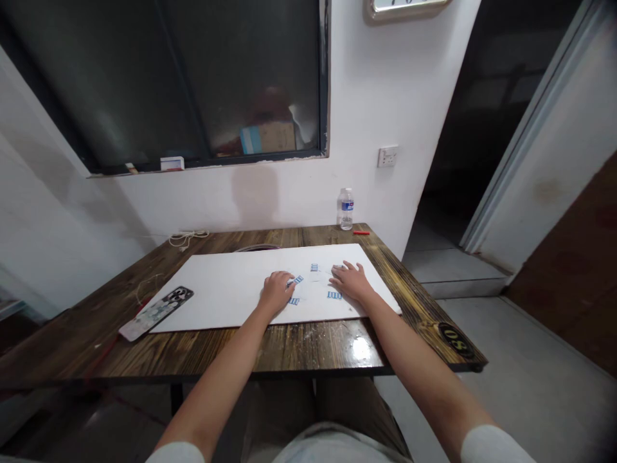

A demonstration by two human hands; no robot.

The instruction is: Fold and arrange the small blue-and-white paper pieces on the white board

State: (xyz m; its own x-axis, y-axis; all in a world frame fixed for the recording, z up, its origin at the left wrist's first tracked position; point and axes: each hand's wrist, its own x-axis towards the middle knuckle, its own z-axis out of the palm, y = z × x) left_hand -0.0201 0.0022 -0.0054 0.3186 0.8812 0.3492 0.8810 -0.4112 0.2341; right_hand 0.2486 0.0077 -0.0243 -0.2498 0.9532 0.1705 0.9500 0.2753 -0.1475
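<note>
At twelve o'clock before you, the smooth white board (222, 289) looks matt against the glossy, streaky-grained dark wood of your tabletop (193, 354). Toward one stands a clear, shiny plastic bottle (346, 218); at eleven, a dark glass window (135, 77). Your sleeves (491, 445) are matt cloth.

Yellow no. "08" (or "80" other way up) on rd. blk. disc (456, 339), table (193, 354) corner; btl. label (348, 206) illegible.
</note>
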